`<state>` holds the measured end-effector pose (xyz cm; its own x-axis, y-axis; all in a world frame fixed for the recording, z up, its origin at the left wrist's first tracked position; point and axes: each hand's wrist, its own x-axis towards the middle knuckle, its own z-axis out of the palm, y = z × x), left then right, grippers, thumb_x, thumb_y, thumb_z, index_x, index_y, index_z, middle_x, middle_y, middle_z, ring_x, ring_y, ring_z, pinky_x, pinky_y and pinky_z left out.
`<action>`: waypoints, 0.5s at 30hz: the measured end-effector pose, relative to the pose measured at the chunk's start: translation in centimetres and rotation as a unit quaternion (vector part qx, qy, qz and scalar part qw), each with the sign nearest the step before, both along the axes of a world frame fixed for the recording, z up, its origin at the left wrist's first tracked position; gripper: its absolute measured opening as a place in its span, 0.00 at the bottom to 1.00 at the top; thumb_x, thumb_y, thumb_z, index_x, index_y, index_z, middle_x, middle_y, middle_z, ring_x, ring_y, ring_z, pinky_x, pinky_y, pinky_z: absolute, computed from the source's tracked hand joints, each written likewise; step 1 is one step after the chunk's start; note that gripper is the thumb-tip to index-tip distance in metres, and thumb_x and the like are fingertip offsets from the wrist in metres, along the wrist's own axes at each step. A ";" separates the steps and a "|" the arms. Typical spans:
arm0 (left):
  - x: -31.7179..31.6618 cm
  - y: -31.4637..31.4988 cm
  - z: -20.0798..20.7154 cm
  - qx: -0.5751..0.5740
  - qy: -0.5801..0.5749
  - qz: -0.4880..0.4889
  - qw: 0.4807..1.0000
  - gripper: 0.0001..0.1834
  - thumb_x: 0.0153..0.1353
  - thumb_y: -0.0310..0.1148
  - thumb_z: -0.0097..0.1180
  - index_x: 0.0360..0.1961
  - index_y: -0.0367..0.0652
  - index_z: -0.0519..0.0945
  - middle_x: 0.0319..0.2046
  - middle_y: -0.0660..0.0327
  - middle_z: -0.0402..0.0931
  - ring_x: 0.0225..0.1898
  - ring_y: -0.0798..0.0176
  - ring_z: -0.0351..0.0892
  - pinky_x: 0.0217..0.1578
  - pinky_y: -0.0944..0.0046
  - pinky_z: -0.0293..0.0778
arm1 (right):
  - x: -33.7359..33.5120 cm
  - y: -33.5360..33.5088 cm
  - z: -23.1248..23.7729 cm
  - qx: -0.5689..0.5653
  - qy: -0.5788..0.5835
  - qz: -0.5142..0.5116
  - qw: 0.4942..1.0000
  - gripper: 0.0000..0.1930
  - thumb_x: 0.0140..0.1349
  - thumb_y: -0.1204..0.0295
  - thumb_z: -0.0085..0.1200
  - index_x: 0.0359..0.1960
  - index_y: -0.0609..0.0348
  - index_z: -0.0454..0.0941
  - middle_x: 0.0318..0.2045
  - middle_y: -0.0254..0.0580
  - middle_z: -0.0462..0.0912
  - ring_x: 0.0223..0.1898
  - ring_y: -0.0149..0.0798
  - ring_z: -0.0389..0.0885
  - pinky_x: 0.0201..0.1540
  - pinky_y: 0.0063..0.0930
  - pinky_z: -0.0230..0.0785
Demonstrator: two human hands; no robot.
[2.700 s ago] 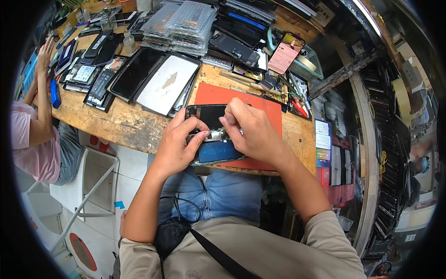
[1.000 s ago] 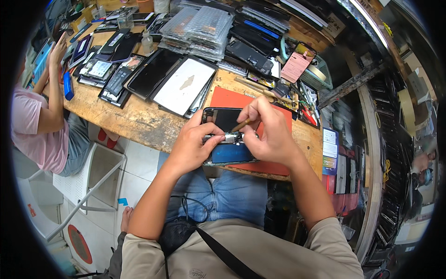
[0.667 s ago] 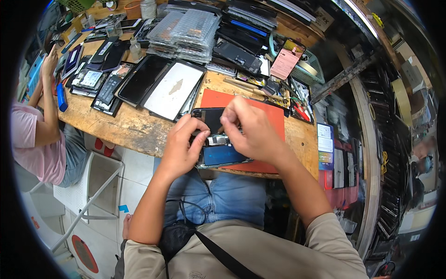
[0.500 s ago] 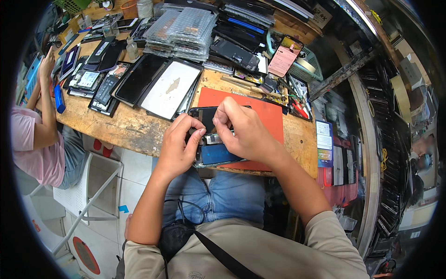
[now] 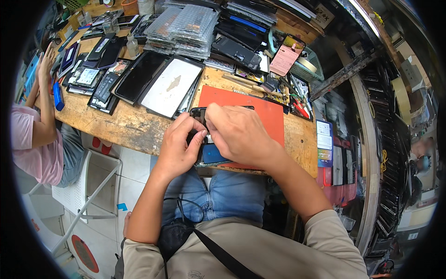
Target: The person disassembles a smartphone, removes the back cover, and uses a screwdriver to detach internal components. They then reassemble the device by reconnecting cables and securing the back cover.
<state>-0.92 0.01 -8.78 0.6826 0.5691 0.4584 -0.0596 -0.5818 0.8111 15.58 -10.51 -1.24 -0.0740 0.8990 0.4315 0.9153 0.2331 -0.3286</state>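
Note:
An opened phone, its inside facing up with a blue rectangular panel, lies at the near edge of an orange-red mat. At the phone's left side is my left hand, thumb and index finger pinched together over it. My right hand is closed above the phone's middle, knuckles up, covering much of the inside. Its fingertips meet close to those of the left hand. Whatever small thing either pinch holds is hidden by the fingers.
A white sheet on a dark tray and dark phone screens lie left of the mat. Bubble-wrapped stacks stand behind. A tool tray and lit phone are at right. Another person sits at far left.
My right hand has shifted slightly left and turned knuckles-up, now covering more of the phone and its blue panel. The left hand stays nearly in place.

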 end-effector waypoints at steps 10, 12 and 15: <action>-1.0 0.2 0.8 -0.013 0.036 -0.020 0.999 0.04 0.66 0.22 0.63 0.38 0.35 0.79 0.35 0.52 0.75 0.36 0.46 0.79 0.37 0.53 0.74 | 0.2 -0.2 -0.2 -0.044 0.052 0.020 0.997 0.13 0.56 0.80 0.60 0.40 0.58 0.70 0.32 0.51 0.80 0.41 0.58 0.83 0.42 0.49 0.69; -1.0 0.1 0.9 -0.003 0.032 -0.017 0.999 0.04 0.66 0.22 0.63 0.38 0.36 0.79 0.35 0.52 0.75 0.36 0.46 0.79 0.37 0.53 0.74 | 0.1 -0.2 0.7 -0.089 0.097 0.063 0.989 0.13 0.55 0.81 0.60 0.40 0.59 0.70 0.35 0.53 0.79 0.43 0.58 0.81 0.44 0.49 0.68; -1.0 0.1 0.6 0.016 0.030 -0.011 0.999 0.04 0.66 0.22 0.63 0.38 0.36 0.79 0.35 0.52 0.75 0.36 0.46 0.79 0.37 0.53 0.74 | -0.6 0.0 1.3 -0.061 0.021 0.001 0.998 0.13 0.54 0.83 0.57 0.40 0.60 0.70 0.37 0.55 0.79 0.45 0.61 0.80 0.47 0.53 0.69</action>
